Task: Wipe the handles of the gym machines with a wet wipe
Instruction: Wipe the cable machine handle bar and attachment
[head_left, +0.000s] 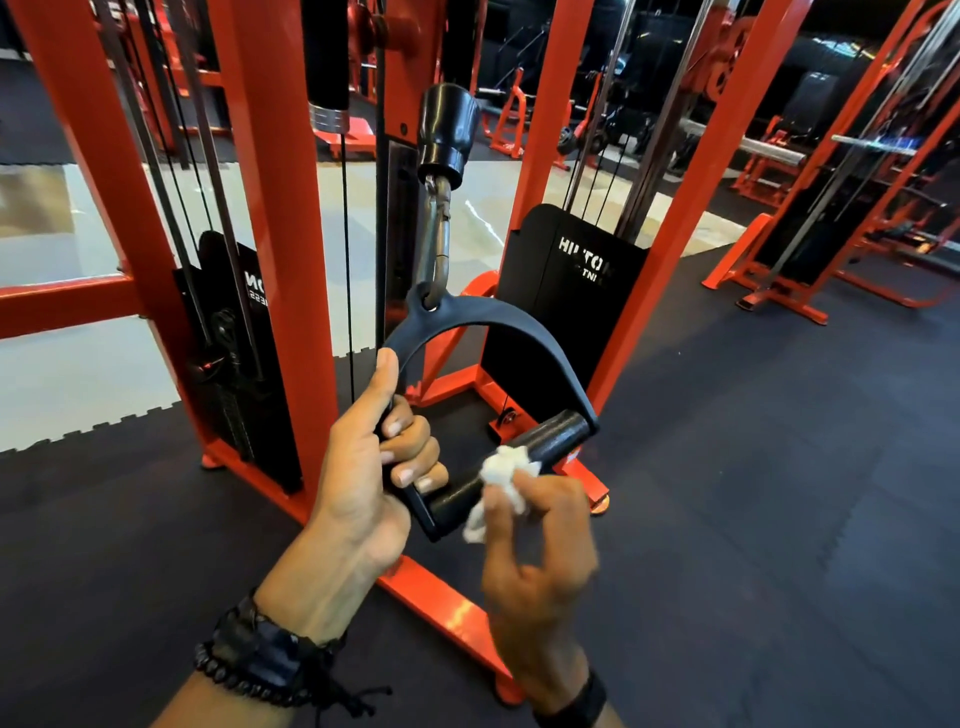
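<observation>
The floor (753, 467) is dark interlocking rubber matting, with a pale, glossy section (62, 374) at the far left joined to it along a puzzle-tooth seam; further orange frames and benches (810, 218) stand in the dim background at right. An orange cable machine (270, 218) occupies the left and centre, its uprights rising from a base rail that lies on the matting. A black weight-stack shroud (244, 332) sits left of the main upright, with partial white lettering (reversed from this side, not readable). The left hand (374, 457) grips the left corner of the stirrup handle (498, 332), fingers curled around the strap end and the thumb extended upward along the strap. The handle hangs from a steel carabiner (436, 239) below a black rubber stopper (448, 130); its arch points up, and the long axis of the black grip bar (550, 441) runs from lower left to upper right, tilted. At mid-bar, a crumpled white wet wipe (498, 478) is in contact with the grip. The right hand (540, 551) pinches the wipe between thumb and fingertips, fingers closed together on it. Right of centre, a second black shroud (566, 291) carries white text reading "HILTON" (final letter clipped), with a second line below that is only partly legible.
</observation>
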